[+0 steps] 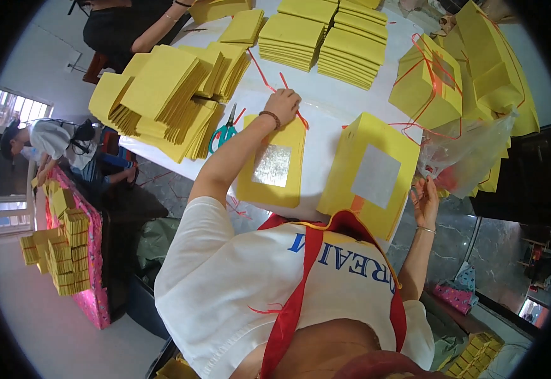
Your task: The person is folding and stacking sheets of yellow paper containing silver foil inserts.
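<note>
Yellow packet reaches under left hand, fingers curled, grip unclear, as with right hand.

My left arm stretches far, its left hand knuckles-up with bent fingers; my right hand is nearer, rightward, fingers half-curled.

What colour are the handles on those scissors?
The scissors' handles are teal; the head view shows them best.
</note>
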A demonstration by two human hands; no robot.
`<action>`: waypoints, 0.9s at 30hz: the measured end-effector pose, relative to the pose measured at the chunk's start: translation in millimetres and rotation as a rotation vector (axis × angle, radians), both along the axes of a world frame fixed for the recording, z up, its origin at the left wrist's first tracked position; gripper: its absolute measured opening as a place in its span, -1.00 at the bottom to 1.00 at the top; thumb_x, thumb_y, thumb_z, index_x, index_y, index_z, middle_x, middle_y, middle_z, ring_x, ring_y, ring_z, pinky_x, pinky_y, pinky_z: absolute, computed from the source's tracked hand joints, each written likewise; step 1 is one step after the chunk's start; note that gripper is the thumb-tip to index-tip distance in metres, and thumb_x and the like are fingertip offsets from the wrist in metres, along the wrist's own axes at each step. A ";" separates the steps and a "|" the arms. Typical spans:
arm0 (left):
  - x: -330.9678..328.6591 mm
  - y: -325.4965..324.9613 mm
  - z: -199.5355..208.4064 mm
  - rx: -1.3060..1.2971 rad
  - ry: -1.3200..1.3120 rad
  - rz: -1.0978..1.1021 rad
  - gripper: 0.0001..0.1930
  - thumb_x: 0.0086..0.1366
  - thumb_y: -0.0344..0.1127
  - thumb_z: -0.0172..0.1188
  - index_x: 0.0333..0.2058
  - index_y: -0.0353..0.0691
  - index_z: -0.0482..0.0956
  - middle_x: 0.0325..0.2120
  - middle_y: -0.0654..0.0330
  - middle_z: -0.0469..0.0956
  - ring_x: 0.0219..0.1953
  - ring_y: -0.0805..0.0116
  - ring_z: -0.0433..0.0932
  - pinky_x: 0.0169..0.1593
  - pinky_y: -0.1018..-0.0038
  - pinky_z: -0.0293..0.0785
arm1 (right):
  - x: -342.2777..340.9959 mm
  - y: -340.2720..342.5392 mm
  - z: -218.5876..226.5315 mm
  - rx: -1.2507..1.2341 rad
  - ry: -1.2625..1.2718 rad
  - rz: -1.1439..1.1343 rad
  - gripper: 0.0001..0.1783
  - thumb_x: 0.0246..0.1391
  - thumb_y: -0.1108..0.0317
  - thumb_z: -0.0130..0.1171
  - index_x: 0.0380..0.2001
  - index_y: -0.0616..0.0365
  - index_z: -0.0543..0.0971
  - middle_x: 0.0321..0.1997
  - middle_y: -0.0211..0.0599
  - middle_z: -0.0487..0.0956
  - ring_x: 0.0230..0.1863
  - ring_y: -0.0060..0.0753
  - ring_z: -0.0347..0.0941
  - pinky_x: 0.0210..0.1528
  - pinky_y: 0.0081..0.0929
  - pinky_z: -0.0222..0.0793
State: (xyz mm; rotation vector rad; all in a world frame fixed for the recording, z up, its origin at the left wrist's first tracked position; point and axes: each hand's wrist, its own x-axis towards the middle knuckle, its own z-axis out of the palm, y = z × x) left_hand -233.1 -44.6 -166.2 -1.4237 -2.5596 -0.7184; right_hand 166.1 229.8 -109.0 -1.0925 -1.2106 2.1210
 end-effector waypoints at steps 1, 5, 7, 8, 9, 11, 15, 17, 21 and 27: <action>-7.7 -4.9 -1.5 -0.012 -0.003 0.001 -0.78 -0.03 -0.42 0.09 -0.34 -0.09 0.54 -0.26 0.16 0.48 -0.15 0.11 0.42 -0.11 0.27 0.38 | 2.7 2.1 -3.9 0.000 -0.003 0.004 -0.59 0.15 0.11 0.02 0.04 -0.02 0.36 -0.11 -0.52 0.48 -0.09 -0.59 0.39 -0.11 -0.46 0.30; -49.3 -41.5 -2.3 -0.600 0.340 0.168 -0.92 0.02 -0.40 0.09 -0.47 -0.15 0.55 -0.41 0.09 0.54 -0.22 0.08 0.48 -0.09 0.28 0.39 | -9.0 -6.3 -4.9 -0.008 -0.005 0.021 -0.55 0.15 0.10 0.01 0.07 0.00 0.33 -0.04 -0.47 0.44 0.00 -0.50 0.34 0.01 -0.37 0.21; -54.9 -67.2 16.8 -0.563 0.238 0.276 -0.88 0.08 -0.36 0.05 -0.45 -0.19 0.56 -0.41 0.10 0.55 -0.21 0.10 0.49 -0.07 0.28 0.39 | -5.8 -8.6 -18.4 -0.042 0.021 0.046 -0.50 0.15 0.09 0.01 0.11 0.02 0.30 0.01 -0.42 0.41 0.06 -0.46 0.30 0.08 -0.34 0.14; -51.8 -66.8 29.1 -0.694 0.199 0.306 -0.85 0.09 -0.31 0.05 -0.43 -0.21 0.56 -0.36 0.09 0.55 -0.18 0.09 0.49 -0.06 0.28 0.39 | -2.3 -9.3 -29.3 -0.056 0.006 0.011 -0.50 0.15 0.09 0.01 0.11 0.02 0.30 0.01 -0.42 0.41 0.06 -0.46 0.30 0.08 -0.34 0.14; -46.1 -59.1 40.7 -0.824 0.170 0.329 -0.82 0.10 -0.27 0.06 -0.40 -0.22 0.56 -0.31 0.08 0.55 -0.15 0.08 0.48 -0.05 0.29 0.39 | 2.9 -9.5 -40.6 -0.053 0.043 0.059 -0.48 0.16 0.09 -0.01 0.14 0.04 0.27 0.05 -0.38 0.39 0.10 -0.43 0.28 0.10 -0.32 0.13; -28.2 -60.7 52.0 -0.737 0.195 0.250 -0.75 0.13 -0.21 0.06 -0.31 -0.22 0.55 -0.22 0.07 0.53 -0.09 0.08 0.45 -0.03 0.29 0.38 | -1.2 -14.7 -49.8 -0.050 0.080 0.113 -0.46 0.16 0.08 -0.02 0.16 0.05 0.24 0.09 -0.34 0.36 0.13 -0.39 0.26 0.12 -0.30 0.13; 29.7 -47.7 44.6 -0.023 -0.341 0.034 -0.52 0.26 0.00 -0.08 0.01 -0.21 0.42 0.04 0.05 0.38 0.12 0.14 0.30 0.08 0.28 0.28 | -26.0 -55.8 -32.7 -0.087 0.299 0.205 -0.45 0.24 0.06 -0.20 0.20 0.11 0.16 0.15 -0.30 0.31 0.18 -0.36 0.21 0.18 -0.38 0.09; 100.4 -21.0 44.6 0.293 -0.941 -0.003 -0.39 0.33 0.12 -0.28 0.20 -0.19 0.14 0.17 0.07 0.21 0.21 0.23 0.17 0.17 0.28 0.17 | -27.1 -67.7 -30.8 -0.045 0.310 0.183 -0.46 0.27 0.05 -0.27 0.20 0.13 0.15 0.16 -0.29 0.30 0.18 -0.37 0.20 0.19 -0.44 0.09; 202.7 19.7 34.9 0.689 -1.530 0.028 -0.27 0.32 0.21 -0.41 0.27 -0.22 -0.14 0.25 0.10 0.01 0.27 0.31 0.02 0.27 0.45 -0.02 | -30.9 -90.2 -30.4 -0.025 0.233 0.214 -0.43 0.28 -0.03 -0.40 0.17 0.12 0.20 0.01 -0.39 0.38 -0.03 -0.57 0.30 0.00 -0.60 0.26; 202.7 20.2 -3.6 0.695 -1.757 -0.157 -0.27 0.32 0.22 -0.52 0.27 -0.19 -0.30 0.28 0.12 -0.11 0.29 0.33 -0.06 0.27 0.42 0.01 | -38.0 -99.7 -43.9 -0.327 0.205 0.077 -0.49 0.26 -0.09 -0.37 0.02 0.01 0.33 -0.23 -0.53 0.39 -0.24 -0.65 0.33 -0.22 -0.66 0.32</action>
